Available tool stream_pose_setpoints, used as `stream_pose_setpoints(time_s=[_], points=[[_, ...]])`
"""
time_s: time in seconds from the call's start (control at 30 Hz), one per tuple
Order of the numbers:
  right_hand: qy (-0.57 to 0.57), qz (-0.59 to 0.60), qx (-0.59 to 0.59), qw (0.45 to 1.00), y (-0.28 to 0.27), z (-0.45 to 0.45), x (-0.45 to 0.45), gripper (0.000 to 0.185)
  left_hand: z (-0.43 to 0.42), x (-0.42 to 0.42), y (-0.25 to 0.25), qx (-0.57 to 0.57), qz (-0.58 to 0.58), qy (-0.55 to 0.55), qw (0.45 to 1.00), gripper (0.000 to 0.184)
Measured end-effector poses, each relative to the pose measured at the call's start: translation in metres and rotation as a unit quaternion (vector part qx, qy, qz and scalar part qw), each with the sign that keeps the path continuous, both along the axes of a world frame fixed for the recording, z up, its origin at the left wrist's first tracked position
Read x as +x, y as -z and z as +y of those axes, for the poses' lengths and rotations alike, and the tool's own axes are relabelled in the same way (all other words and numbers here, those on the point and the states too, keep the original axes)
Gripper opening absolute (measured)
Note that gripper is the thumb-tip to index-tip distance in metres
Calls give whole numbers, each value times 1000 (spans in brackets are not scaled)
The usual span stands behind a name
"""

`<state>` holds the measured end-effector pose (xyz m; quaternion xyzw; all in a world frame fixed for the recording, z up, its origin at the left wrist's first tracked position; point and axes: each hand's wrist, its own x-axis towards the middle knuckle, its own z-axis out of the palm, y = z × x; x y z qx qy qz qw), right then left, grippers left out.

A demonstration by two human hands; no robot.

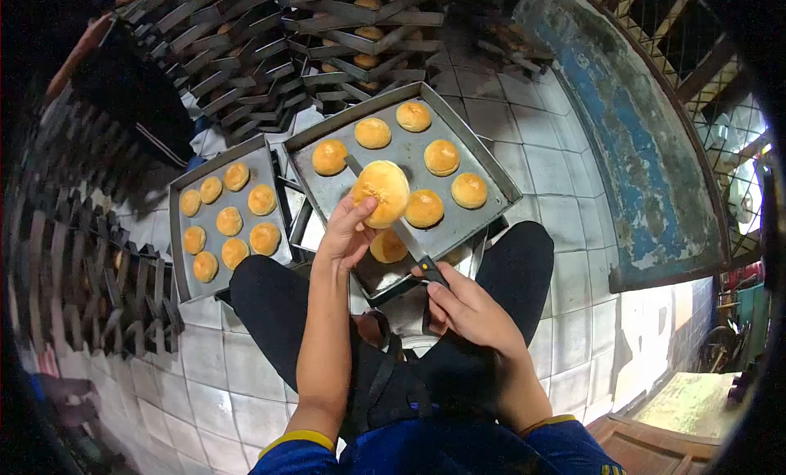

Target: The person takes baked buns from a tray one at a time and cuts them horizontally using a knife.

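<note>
My left hand (350, 233) grips a round golden bun (381, 194) and holds it up over a metal baking tray (483, 168). In my right hand (471, 307) is a knife (416, 247) with a black handle marked by a yellow dot. Its long, narrow blade slants up to the left behind the bun, and a bit of its far end shows past the bun's upper left edge. Whether the blade touches or cuts into the bun is hidden. Several more buns, among them one bun (424, 208) right beside the held one, sit on the tray between my knees.
A second tray (176, 221) of buns stands to the left. Stacked metal trays (360, 45) rise at the back and left, some with buns. Another person (123, 98) is at the upper left. A worn blue panel (639, 147) stands at right on the tiled floor (565, 270).
</note>
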<state>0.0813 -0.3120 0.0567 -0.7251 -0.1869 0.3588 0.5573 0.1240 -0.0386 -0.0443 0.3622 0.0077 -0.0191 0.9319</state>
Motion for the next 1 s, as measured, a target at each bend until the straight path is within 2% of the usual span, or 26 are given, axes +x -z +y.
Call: stream_pose_setpoints(time_s=[0.1, 0.17, 0.27, 0.37, 0.47, 0.57, 0.63, 0.7, 0.87, 0.97, 1.0], points=[[23, 37, 1, 999, 13, 15, 8, 39, -19, 2, 4, -9, 19, 17, 1000, 53], [24, 22, -5, 999, 16, 18, 9, 40, -27, 6, 5, -58, 17, -17, 998, 50], [20, 26, 1, 999, 16, 14, 2, 40, -26, 8, -2, -25, 9, -85, 996, 43], [-7, 24, -9, 1000, 16, 9, -2, 40, -29, 10, -6, -39, 17, -125, 991, 42], [32, 30, 31, 999, 25, 18, -2, 40, -40, 14, -3, -69, 35, -134, 988, 42], [44, 21, 1, 999, 18, 34, 8, 39, -46, 15, 2, -82, 43, -133, 987, 41], [32, 13, 16, 999, 34, 36, 10, 40, -45, 16, -2, -80, 43, -151, 984, 41], [24, 53, 25, 998, 39, 34, 3, 39, -39, 17, 0, -79, 45, -173, 981, 42], [-31, 163, 46, 985, 31, -2, -11, 36, -31, 19, 8, -72, 64, -229, 969, 41], [-34, 177, 61, 982, 36, -36, -10, 37, -27, 29, 16, -59, 101, -267, 957, 41], [-22, 142, 42, 989, 41, -52, -11, 37, -23, 36, 20, -58, 101, -267, 957, 41]])
